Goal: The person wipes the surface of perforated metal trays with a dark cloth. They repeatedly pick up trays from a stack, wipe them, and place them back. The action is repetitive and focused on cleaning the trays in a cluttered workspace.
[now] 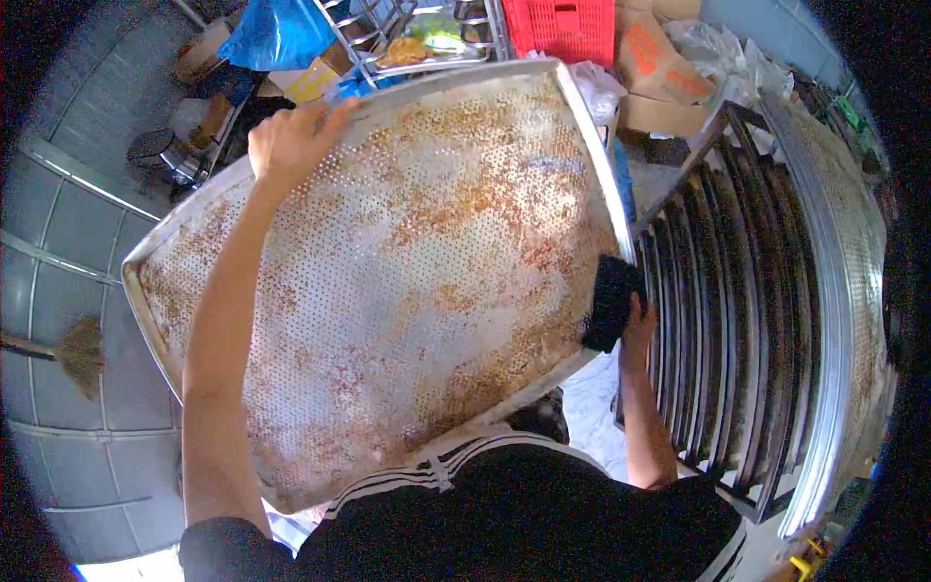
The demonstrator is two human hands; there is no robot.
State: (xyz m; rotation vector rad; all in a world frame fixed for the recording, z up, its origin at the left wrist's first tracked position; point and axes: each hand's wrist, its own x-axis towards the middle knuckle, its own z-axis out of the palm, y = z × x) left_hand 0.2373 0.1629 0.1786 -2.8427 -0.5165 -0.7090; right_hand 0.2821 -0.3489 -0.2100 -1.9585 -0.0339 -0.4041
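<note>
A large perforated metal baking tray [407,276] with a raised rim is tilted in front of my body. Brown and rust-coloured stains cover much of its surface. My left hand [298,138] grips the tray's far rim at the upper left, fingers over the edge. In my right hand [640,324] is a black scouring pad [609,302], which lies against the tray's right edge near the lower right corner. Part of the tray's near edge is hidden behind my black shirt.
To the right stands a dark metal rack [727,313] with several slats, beside another perforated sheet [858,284]. Behind the tray are a red plastic crate [564,33], cardboard boxes [665,58], a metal-tube rack [349,36] and a blue bag [273,33]. A broom [81,353] is at left.
</note>
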